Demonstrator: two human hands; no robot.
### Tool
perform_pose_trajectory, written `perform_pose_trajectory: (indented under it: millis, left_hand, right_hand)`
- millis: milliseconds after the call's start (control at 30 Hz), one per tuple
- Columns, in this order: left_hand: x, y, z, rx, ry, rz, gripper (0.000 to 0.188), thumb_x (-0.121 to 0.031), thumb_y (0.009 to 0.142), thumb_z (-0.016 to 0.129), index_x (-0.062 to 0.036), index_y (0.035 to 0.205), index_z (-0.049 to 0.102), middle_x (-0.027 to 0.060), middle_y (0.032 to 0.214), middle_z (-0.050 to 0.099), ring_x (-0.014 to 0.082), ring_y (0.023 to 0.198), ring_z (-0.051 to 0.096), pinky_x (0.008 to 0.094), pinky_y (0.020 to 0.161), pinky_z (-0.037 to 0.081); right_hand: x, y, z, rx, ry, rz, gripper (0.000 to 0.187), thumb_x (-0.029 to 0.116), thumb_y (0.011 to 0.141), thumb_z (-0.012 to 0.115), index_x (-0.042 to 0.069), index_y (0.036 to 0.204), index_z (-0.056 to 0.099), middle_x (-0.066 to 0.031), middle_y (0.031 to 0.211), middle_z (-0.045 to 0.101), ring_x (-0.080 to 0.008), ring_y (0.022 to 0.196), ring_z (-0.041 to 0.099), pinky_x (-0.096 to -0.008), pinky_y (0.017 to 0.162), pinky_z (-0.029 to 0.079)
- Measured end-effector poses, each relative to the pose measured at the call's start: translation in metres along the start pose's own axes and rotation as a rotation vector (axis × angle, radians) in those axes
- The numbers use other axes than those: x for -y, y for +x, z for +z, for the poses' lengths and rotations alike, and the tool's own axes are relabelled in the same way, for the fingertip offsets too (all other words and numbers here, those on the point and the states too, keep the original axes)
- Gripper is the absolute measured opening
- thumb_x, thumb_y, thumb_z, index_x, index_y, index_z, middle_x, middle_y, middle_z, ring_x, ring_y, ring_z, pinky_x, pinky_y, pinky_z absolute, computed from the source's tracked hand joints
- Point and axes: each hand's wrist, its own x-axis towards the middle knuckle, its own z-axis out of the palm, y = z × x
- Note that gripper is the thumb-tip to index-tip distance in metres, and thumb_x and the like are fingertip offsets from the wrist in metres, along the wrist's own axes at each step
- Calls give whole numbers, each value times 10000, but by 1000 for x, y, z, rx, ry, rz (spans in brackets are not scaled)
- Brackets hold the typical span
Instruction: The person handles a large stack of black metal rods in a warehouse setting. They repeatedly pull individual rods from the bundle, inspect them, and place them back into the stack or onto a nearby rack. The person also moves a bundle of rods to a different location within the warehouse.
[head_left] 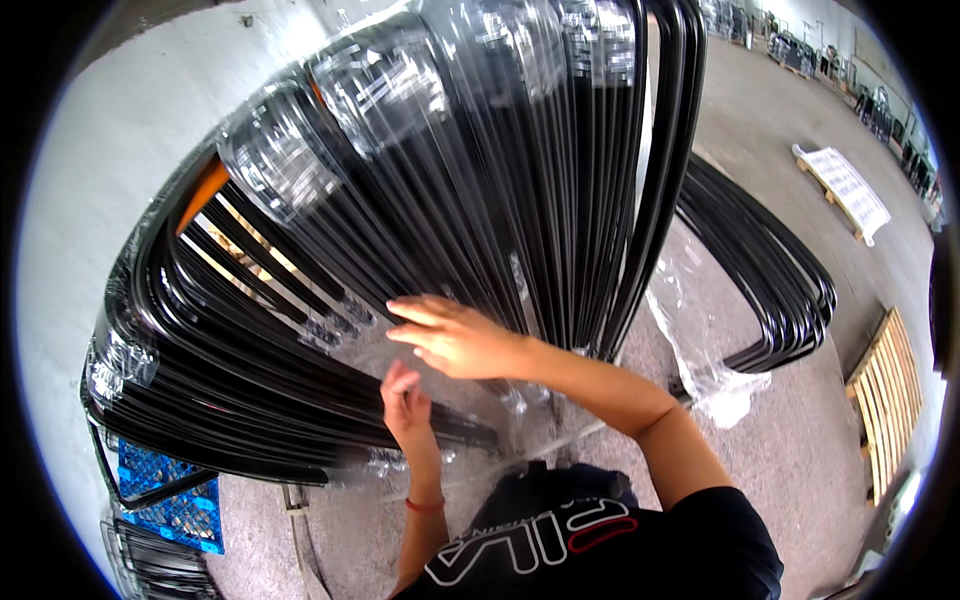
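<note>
Head view: looking down on two bare hands at a stack of wrapped black tube frames.
Left hand (pixel 405 400): nearest, with a red band at the wrist; fingers curled narrow and pinching a fold of the clear film (pixel 440 395) at the stack's lower edge.
Right hand (pixel 452 338): just above the left; fingers spread flat and wide, pressing the film onto the frames (pixel 420 210), gripping nothing.
Step in hand: by my reading, handling the wrap at the near edge of the stack, one hand pinning it, the other tugging.
Next move calls for: a firm pinch and an even pull, since thin film likely tears or slips against smooth tube.
Frames: many bent tubes, glossy black, smooth and hard, nested side by side and fanning away from the hands; an orange piece (pixel 203 195) shows among those on the left.
Film: thin, clear, crinkled, shiny with glare; a loose bunch of it (pixel 715 385) lies on the floor to the right.
Floor (pixel 790 440): rough grey concrete, which carries the stack.
Blue crate (pixel 170 500): plastic lattice, low left, beside wire racks.
Second bundle (pixel 770 270): more black frames, beyond the stack on the right.
Pallets: pale slatted wood at the right edge (pixel 885 390); another, white-topped, farther off (pixel 845 190).
Wall (pixel 110 140): plain white, behind the stack at left.
</note>
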Motion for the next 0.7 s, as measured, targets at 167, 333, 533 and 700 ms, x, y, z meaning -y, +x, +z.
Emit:
perform_pose_trajectory:
  millis: [167, 333, 533, 700]
  left_hand:
    - [23, -41, -10, 238, 80, -149, 229, 104, 728, 463, -11, 912, 538, 61, 998, 562, 122, 915, 514, 237, 832, 396]
    - [67, -69, -26, 626, 182, -251, 213, 31, 823, 445, 19, 1011, 544, 75, 1028, 578, 149, 992, 531, 267, 867, 400]
    - [49, -45, -10, 993, 287, -258, 259, -92, 872, 444, -15, 1109, 510, 89, 1045, 574, 150, 965, 536, 277, 839, 410]
    - [56, -15, 4, 1241, 242, -71, 279, -151, 878, 445, -38, 1125, 504, 115, 1056, 557, 188, 951, 545, 297, 829, 415]
  right_hand:
    - [-5, -10, 17, 169, 244, 28, 299, 126, 836, 482, 31, 1120, 502, -187, 1198, 473, -322, 991, 542, -384, 815, 475]
    - [2, -60, 24, 503, 329, 211, 358, 129, 831, 466, 54, 1182, 473, -187, 1144, 512, -330, 1048, 502, -405, 885, 405]
    - [12, -131, 30, 523, 422, 569, 361, 237, 849, 470, 42, 1152, 498, -169, 1130, 530, -329, 1009, 524, -380, 871, 412]
    - [19, -231, 29, 333, 308, 891, 317, 187, 837, 483, 40, 1113, 534, -160, 1050, 584, -285, 953, 574, -342, 817, 447]
